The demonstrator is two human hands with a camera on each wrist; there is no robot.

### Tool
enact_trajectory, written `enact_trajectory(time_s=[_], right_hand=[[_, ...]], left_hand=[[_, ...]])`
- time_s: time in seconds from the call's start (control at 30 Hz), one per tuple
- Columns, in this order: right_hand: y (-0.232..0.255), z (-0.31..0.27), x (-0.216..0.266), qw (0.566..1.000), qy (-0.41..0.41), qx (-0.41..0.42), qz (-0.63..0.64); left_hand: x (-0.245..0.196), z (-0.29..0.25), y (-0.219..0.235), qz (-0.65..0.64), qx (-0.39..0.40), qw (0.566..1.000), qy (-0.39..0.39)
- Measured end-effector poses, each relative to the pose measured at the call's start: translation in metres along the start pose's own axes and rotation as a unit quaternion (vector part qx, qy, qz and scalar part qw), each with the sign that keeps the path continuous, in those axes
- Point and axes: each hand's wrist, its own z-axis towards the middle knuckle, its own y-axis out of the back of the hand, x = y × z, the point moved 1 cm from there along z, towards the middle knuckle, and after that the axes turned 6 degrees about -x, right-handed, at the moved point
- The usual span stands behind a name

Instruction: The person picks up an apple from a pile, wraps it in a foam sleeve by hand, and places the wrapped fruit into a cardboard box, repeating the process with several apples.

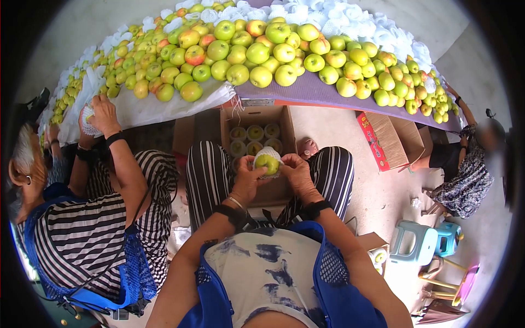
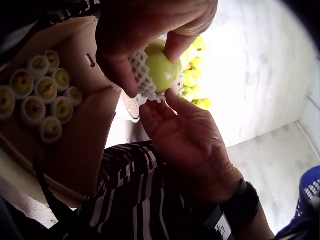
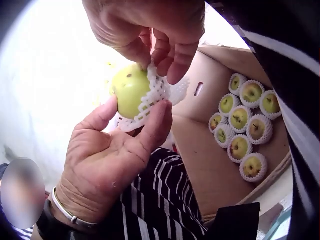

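Note:
A green apple (image 1: 267, 163) sits partly inside a white foam net sleeve (image 1: 269, 151), held up between the person's knees. The left hand (image 1: 246, 181) grips the apple from the side, thumb on its bare skin and fingers round the net. On the other side, the right hand (image 1: 298, 174) pinches the edge of the net. In the right wrist view, the right fingertips (image 3: 172, 75) hold the stretched rim of the mesh (image 3: 152, 95) at the apple's side. Much of the apple's skin shows outside the net.
Below the hands stands a cardboard carton (image 1: 229, 117) with several netted apples (image 1: 255, 133). Ahead, a table edge (image 1: 273, 94) bears a heap of loose apples (image 1: 257, 53) and foam nets (image 1: 355, 21). Another person (image 1: 87, 235) sits close on the left. Stools (image 1: 415, 240) stand right.

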Motion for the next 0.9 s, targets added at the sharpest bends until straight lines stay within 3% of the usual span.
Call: enact_trajectory(time_s=[0.2,0.4,0.5,0.57,0.7,0.8,0.9], right_hand=[[-0.001,0.002,-0.009,0.991,0.121,-0.006,-0.062],[-0.009,-0.008,0.002,0.991,0.122,0.059,-0.012],[-0.009,-0.008,0.007,0.963,0.226,0.075,-0.123],[-0.010,-0.010,0.012,0.951,0.244,0.082,-0.169],[-0.012,-0.015,0.013,0.943,0.244,0.149,-0.172],[-0.007,-0.003,-0.005,0.980,0.175,0.078,-0.055],[0.009,0.011,-0.002,0.989,0.060,-0.133,-0.014]], left_hand=[[0.007,0.005,0.003,0.016,-0.016,0.999,-0.036],[0.004,0.005,0.004,-0.027,-0.008,0.999,-0.040],[0.001,0.006,0.006,-0.081,0.036,0.995,-0.045],[-0.002,0.006,0.006,-0.126,0.071,0.989,-0.031],[0.008,0.013,0.012,-0.064,0.024,0.997,-0.028],[0.009,0.013,0.012,-0.049,-0.005,0.999,-0.005],[0.007,0.009,0.008,-0.048,-0.003,0.999,0.000]])
